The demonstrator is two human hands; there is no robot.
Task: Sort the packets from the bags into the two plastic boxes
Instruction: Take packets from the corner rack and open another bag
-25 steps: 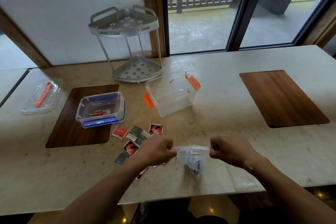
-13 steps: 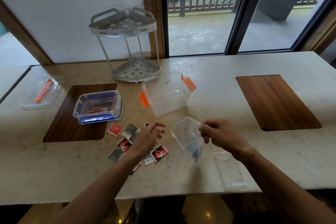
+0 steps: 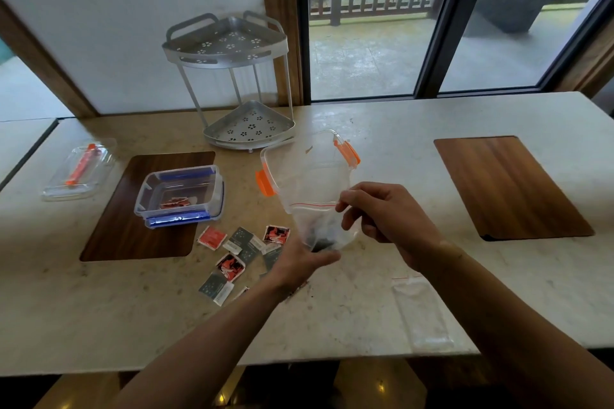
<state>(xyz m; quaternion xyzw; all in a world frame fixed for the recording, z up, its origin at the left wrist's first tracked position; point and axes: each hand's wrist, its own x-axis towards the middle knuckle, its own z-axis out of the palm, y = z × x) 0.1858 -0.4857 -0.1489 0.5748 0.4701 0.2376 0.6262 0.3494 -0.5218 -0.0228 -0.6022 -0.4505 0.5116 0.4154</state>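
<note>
Pale stone surface (image 3: 365, 309) carries scattered packets (image 3: 232, 262). Right hand (image 3: 382, 216) pinches the clear zip bag (image 3: 315, 206) at its mouth; left hand (image 3: 299, 259) cups the bag's bottom with fingers relaxed.

Two bare arms come up from the bottom edge, one on each side. The left hand (image 3: 299, 262) and the right hand (image 3: 387, 216) wear no gloves, and there is no ring on any finger that shows. No sleeve covers either arm from the wrist down to where the view cuts it off, and no watch or band sits on either wrist.
</note>
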